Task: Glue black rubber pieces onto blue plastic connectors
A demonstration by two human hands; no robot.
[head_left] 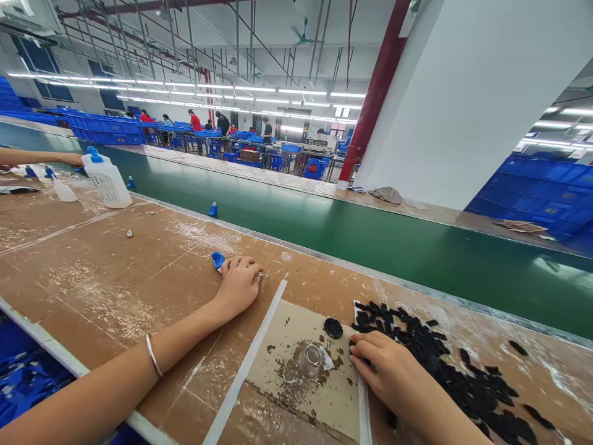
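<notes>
Left hand (238, 287), blue piece (218, 261), right (386, 364), black pieces (445, 364)

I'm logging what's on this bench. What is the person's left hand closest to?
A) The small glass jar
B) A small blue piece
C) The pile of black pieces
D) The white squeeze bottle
B. The left hand lies on the brown tabletop with its fingertips right at a small blue piece.
</notes>
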